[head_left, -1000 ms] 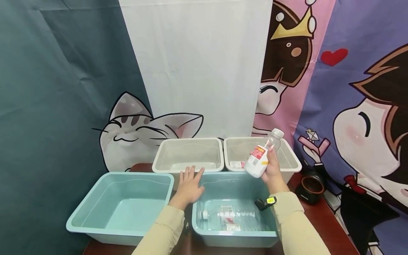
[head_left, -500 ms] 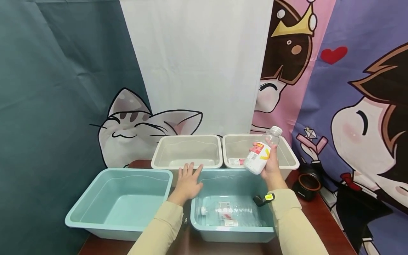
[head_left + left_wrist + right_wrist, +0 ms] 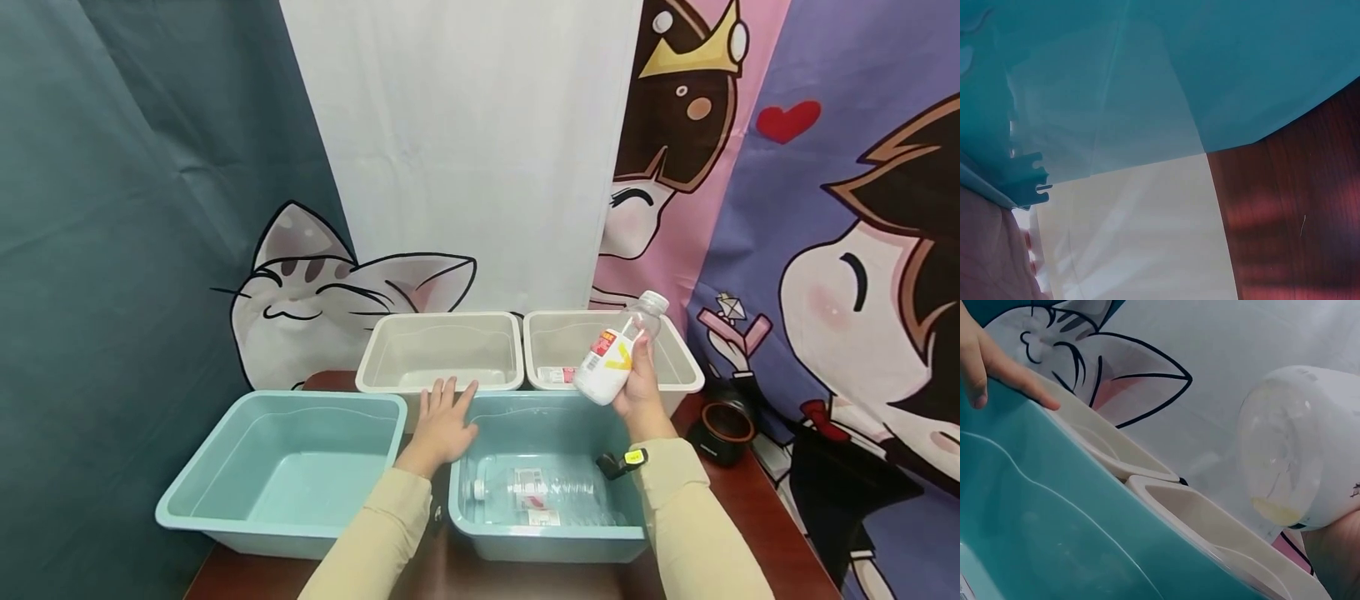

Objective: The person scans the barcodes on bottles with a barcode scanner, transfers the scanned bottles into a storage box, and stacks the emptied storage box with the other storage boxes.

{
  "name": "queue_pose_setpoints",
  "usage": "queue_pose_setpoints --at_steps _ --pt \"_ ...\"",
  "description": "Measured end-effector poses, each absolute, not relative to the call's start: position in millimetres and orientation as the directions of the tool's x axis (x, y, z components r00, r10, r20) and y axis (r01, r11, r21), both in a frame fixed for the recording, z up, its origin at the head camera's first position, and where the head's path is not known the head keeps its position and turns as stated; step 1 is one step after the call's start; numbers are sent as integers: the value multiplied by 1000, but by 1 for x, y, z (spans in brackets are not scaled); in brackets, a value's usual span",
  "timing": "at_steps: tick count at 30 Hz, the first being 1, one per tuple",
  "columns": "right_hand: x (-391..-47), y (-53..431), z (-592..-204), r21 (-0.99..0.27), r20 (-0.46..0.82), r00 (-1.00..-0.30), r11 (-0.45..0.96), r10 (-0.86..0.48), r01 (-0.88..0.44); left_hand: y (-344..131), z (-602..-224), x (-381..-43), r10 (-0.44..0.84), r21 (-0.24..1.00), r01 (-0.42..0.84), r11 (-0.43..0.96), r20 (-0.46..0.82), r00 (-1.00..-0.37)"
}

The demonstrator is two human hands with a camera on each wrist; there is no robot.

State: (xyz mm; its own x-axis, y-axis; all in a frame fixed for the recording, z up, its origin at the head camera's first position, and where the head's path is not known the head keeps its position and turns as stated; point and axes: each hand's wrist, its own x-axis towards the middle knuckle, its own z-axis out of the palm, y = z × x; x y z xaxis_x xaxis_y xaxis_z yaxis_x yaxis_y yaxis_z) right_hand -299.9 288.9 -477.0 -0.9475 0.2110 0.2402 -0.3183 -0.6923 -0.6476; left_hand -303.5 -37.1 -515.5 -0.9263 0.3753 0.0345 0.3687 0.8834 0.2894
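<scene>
My right hand point(image 3: 640, 392) grips a clear plastic bottle point(image 3: 617, 350) with a white cap and a white, red and yellow label. The bottle is tilted, cap up to the right, above the back edge of the right blue tub point(image 3: 555, 546). In the right wrist view, the bottle's base point(image 3: 1279, 450) faces the camera. My left hand point(image 3: 442, 425) rests on that tub's back left rim, fingers spread and holding nothing. Clear bottles point(image 3: 536, 492) lie inside the right blue tub, overlapping. Another labelled bottle point(image 3: 557, 375) lies in the right beige bin point(image 3: 678, 387), partly hidden.
The left blue tub point(image 3: 281, 533) stands beside the right one, and the left beige bin point(image 3: 442, 321) stands behind. A black round container point(image 3: 722, 429) sits at the right on the brown table point(image 3: 738, 508). A printed curtain point(image 3: 480, 150) hangs behind.
The scene has shifted slightly upward in the head view. The right hand still holds the bottle in nearly the same place, turned a little so more of the yellow mark shows.
</scene>
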Motion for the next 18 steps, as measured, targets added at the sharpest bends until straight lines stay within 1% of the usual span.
queue_pose_setpoints --at_steps 3,6,14,18 --pt "-303 290 -476 -596 278 -931 -718 236 -360 -36 -513 -306 376 296 369 881 36 -926" --pt "-305 291 -475 -580 297 -924 -724 239 -374 -33 -512 -308 378 298 372 879 39 -925" --pt "-303 293 -474 -599 251 -934 -717 254 -356 -30 -511 -310 394 298 389 872 45 -918" --pt "-303 290 -477 -622 231 -946 -713 228 -324 -34 -514 -306 375 288 367 884 30 -926"
